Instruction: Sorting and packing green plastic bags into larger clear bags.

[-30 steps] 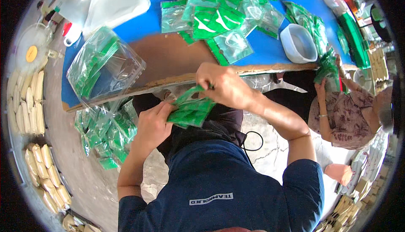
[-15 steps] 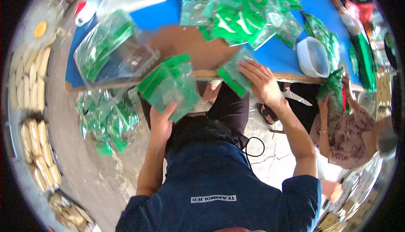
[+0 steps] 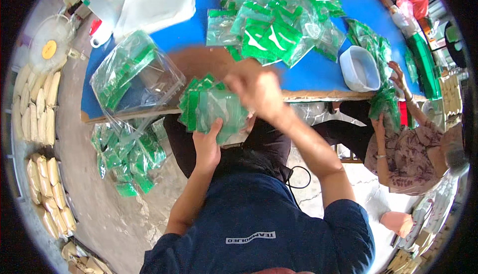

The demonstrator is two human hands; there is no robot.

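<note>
My left hand point(image 3: 207, 147) grips a fanned stack of clear plastic pouches with green bands point(image 3: 219, 112), its thumb lying on top of them, just in front of the table edge. My right hand point(image 3: 259, 89) is at the upper right of that stack, smeared by motion; whether its fingers hold anything cannot be made out. Beyond both hands, a brown sheet point(image 3: 199, 60) lies at the table's front edge. Farther back is a large loose pile of the same green pouches point(image 3: 276, 35). Left of the stack, a big clear bag point(image 3: 142, 74) contains more green pouches.
White sheets point(image 3: 159, 5) lie on the blue table point(image 3: 199, 30) at the back left. A white plastic tub point(image 3: 359, 69) stands at the right, near a co-worker's hands point(image 3: 397, 77) and green pouches. More bagged pouches point(image 3: 132, 157) hang below the table's left side.
My right hand has swung left, from holding a pouch apart to beside the stack. My left hand has shifted slightly right, and its stack now shows more fanned edges.
</note>
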